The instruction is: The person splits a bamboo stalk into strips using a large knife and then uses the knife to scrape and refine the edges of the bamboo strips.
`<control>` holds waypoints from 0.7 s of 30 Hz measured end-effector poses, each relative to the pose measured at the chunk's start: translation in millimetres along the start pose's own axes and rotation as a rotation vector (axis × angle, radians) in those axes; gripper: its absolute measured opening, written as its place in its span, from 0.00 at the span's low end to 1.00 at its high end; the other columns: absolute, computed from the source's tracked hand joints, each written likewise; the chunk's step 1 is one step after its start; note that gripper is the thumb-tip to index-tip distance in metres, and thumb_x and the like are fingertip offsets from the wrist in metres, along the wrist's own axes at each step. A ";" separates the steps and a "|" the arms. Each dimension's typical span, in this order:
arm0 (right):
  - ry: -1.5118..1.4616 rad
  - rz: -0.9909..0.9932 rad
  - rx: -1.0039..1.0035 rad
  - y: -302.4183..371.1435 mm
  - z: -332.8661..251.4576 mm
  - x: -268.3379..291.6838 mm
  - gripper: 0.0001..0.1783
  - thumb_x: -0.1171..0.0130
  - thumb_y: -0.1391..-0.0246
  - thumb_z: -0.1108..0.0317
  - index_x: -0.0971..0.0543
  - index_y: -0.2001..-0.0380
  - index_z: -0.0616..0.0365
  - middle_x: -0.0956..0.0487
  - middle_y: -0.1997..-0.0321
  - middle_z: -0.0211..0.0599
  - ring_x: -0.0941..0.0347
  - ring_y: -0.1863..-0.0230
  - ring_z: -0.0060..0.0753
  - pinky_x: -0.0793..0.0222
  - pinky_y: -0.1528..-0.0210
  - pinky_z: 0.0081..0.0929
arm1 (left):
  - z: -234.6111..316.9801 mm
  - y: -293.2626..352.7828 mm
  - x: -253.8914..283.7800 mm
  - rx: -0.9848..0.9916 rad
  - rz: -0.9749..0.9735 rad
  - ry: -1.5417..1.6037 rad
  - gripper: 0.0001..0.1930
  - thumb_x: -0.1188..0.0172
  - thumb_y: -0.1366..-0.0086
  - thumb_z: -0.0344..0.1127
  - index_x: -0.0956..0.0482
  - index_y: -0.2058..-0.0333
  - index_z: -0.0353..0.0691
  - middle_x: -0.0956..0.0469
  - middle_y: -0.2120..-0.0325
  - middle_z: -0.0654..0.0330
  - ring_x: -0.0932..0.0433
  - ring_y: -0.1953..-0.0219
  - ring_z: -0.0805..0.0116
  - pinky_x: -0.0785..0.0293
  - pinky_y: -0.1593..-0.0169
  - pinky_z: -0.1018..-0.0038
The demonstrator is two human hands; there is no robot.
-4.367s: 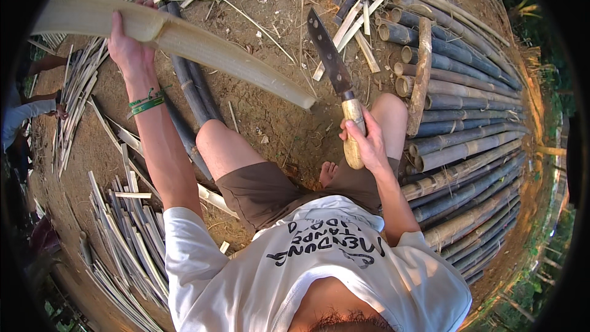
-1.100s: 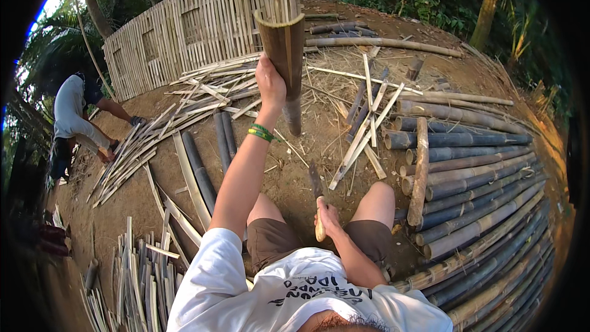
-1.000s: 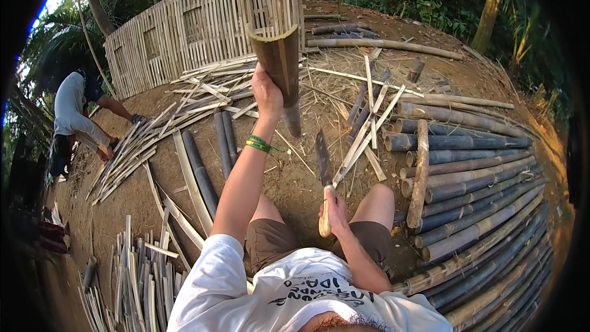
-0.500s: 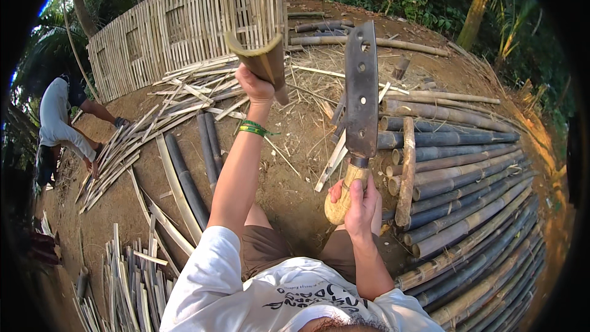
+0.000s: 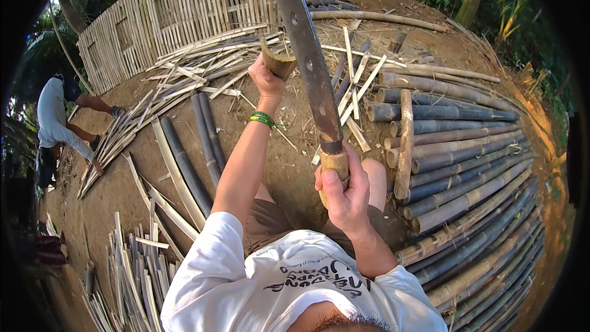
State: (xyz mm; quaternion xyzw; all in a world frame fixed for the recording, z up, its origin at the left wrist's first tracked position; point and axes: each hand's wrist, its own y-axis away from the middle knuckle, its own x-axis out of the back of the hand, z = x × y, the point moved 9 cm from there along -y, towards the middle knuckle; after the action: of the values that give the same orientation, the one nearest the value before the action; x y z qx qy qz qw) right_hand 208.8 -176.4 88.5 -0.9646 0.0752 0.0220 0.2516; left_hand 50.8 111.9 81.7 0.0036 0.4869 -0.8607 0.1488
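My left hand [image 5: 268, 79] is stretched out ahead, closed around a split half of bamboo [image 5: 280, 65] with its hollow side showing. In front of my lap, my right hand [image 5: 345, 193] grips the pale wooden handle [image 5: 334, 169] of a big machete. Its dark, broad blade [image 5: 310, 55] has a row of round holes and points up and away, leaning left. In the picture the blade passes close beside the bamboo piece; whether the two touch I cannot tell. The far end of the bamboo is partly hidden behind the blade.
Stacked bamboo poles [image 5: 455, 166] lie on the right, with a short log [image 5: 405, 147] across them. Loose split strips [image 5: 203, 71] cover the ground ahead, before a slatted bamboo panel [image 5: 178, 12]. A person [image 5: 58, 114] bends over strips at the left. More strips [image 5: 138, 276] stand at lower left.
The machete has swung from upright to leaning left, its tip now farther up the view. My left hand has moved slightly right with the bamboo, which has turned and appears shorter.
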 end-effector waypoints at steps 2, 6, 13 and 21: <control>0.040 0.011 -0.015 -5.7 -4.2 3.5 0.33 0.40 0.34 0.56 0.33 0.37 0.72 0.27 0.78 0.28 0.33 0.79 0.17 0.38 0.75 0.21 | 13.8 -7.9 -7.3 -0.018 0.003 -0.032 0.51 0.73 0.34 0.81 0.23 0.70 0.29 0.28 0.83 0.50 0.29 0.80 0.64 0.35 0.73 0.64; -0.084 0.039 -0.013 -15.7 -18.2 4.0 0.31 0.42 0.32 0.58 0.33 0.36 0.70 0.25 0.75 0.28 0.31 0.76 0.16 0.35 0.74 0.20 | 35.9 -23.6 -6.7 -0.067 0.055 -0.062 0.50 0.73 0.32 0.78 0.22 0.68 0.28 0.26 0.82 0.49 0.27 0.79 0.61 0.33 0.71 0.64; -0.082 0.022 -0.002 -16.7 -18.5 6.1 0.30 0.42 0.33 0.58 0.33 0.36 0.68 0.26 0.75 0.27 0.32 0.76 0.16 0.36 0.73 0.20 | 18.3 -15.6 -3.2 -0.087 0.028 -0.026 0.49 0.72 0.30 0.75 0.21 0.67 0.28 0.21 0.78 0.46 0.20 0.75 0.61 0.30 0.69 0.64; -0.095 0.014 -0.045 -15.0 -1.5 -6.7 0.29 0.41 0.34 0.57 0.31 0.38 0.67 0.27 0.74 0.28 0.33 0.76 0.17 0.37 0.73 0.22 | -6.9 -11.5 3.3 -0.023 0.029 0.005 0.51 0.74 0.32 0.78 0.21 0.69 0.29 0.21 0.81 0.50 0.20 0.77 0.60 0.30 0.72 0.65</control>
State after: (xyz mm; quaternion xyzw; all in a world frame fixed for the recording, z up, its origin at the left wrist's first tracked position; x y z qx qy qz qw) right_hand 204.5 -163.3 97.5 -0.9674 0.0693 0.0713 0.2330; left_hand 43.7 122.4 87.2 0.0110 0.4972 -0.8527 0.1601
